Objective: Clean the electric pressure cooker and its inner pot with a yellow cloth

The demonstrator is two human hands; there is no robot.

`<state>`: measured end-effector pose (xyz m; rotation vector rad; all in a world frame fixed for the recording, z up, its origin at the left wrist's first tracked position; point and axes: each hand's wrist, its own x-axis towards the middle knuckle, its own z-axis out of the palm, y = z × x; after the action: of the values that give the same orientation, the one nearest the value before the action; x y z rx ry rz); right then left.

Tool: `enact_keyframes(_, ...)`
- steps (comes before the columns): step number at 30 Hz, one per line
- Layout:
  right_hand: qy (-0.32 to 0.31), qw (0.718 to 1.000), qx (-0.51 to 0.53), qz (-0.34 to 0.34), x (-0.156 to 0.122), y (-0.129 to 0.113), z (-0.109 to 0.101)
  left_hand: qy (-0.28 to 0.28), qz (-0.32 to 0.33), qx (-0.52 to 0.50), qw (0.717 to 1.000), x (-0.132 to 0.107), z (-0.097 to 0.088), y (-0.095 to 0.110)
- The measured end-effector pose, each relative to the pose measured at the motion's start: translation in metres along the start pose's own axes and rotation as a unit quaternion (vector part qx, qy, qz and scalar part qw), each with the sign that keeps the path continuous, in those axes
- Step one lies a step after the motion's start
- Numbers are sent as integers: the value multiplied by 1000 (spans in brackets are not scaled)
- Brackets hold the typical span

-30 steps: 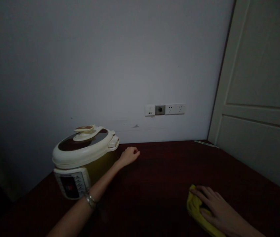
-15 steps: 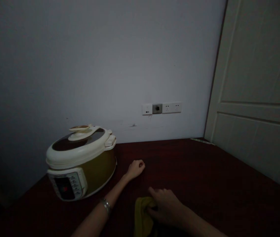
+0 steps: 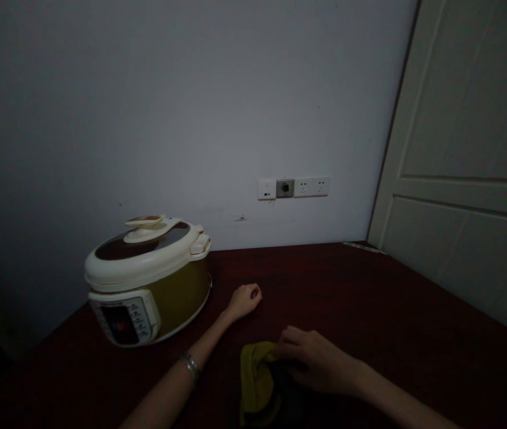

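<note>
My left hand [image 3: 243, 301] rests on the dark red tabletop [image 3: 324, 286], its fingers curled into a loose fist with a small gap showing and nothing seen inside. A metal bracelet [image 3: 190, 367] circles the left wrist. My right hand [image 3: 309, 356] is bent over a folded yellow cloth [image 3: 255, 378], and its fingertips pinch the upper right corner. Dark shadow hides the cloth's lower right side, and the frame's bottom edge cuts close to it. Left of my left hand stands an electric pressure cooker [image 3: 177, 301] with a white rim and lid handle, its lid on.
A pale wall [image 3: 217, 119] rises behind the table and carries a row of sockets and switches [image 3: 293, 187]. At the right stands a white panelled door [image 3: 463, 238]. A thin flat strip [image 3: 364, 247] lies at the table's back right corner. The light is dim.
My right hand has shifted right and slightly up, its fingers now at the cloth's top corner. The cloth's fold has opened a little. My left hand keeps its place; the whole view has tilted slightly.
</note>
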<state>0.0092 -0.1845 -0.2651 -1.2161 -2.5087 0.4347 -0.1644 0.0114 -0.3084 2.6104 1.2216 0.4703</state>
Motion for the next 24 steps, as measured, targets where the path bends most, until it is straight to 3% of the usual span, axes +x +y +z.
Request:
enact_keyframes(3, 10, 1000, 7, 5, -10, -4, 3, 3, 20, 29, 999, -7, -3, 7)
enact_keyframes(8, 49, 992, 119, -11, -10, 7, 4, 33, 26, 79, 996, -13, -4, 13)
enact_keyframes(11, 156, 979, 129, 37, 2, 33, 5, 59, -4, 123, 991, -12, 0, 12)
enact_keyframes(14, 210, 972, 13, 104, 17, 71, 6, 67, -92, 154, 982, -12, 4, 10)
enact_keyframes(16, 203, 966, -70, 144, 23, 97, 9, 51, -139, 161, 976, -12, 6, 9)
enact_keyframes(19, 160, 960, -107, 203, 28, 125, 15, 27, -149, 166, 974, -13, 6, 8)
enact_keyframes(24, 129, 961, -97, 226, 27, 136, 22, 17, -141, 185, 972, -14, 3, 11)
